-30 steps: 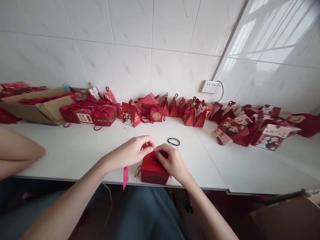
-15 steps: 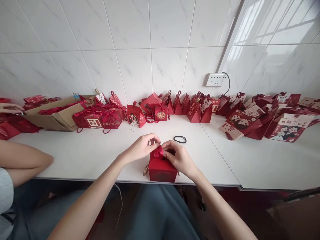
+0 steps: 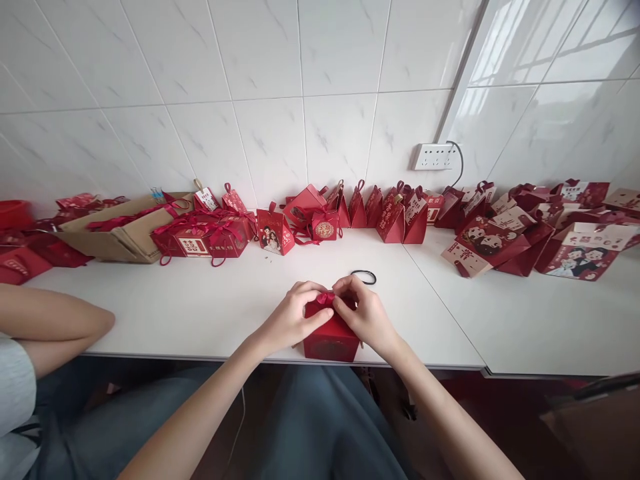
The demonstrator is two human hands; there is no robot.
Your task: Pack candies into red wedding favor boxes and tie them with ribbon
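Note:
A small red box (image 3: 331, 341) stands at the table's front edge, directly before me. On its top is a shiny red ribbon bow (image 3: 326, 299). My left hand (image 3: 295, 316) is on the bow's left side, its fingers closed at the ribbon and the thumb over the box top. From the right, my right hand (image 3: 364, 312) pinches the ribbon between thumb and fingers. Both hands hide parts of the box top and its sides.
A black elastic loop (image 3: 365, 276) lies just behind my right hand. Red gift boxes (image 3: 200, 235) line the wall, with an open cardboard box (image 3: 131, 233) on the left. Another person's arm (image 3: 55, 313) rests at the left edge.
My left hand has moved right and its thumb now reaches over the box top. The bow looks lower and flatter between my fingers. The other person's hand at far left is out of view.

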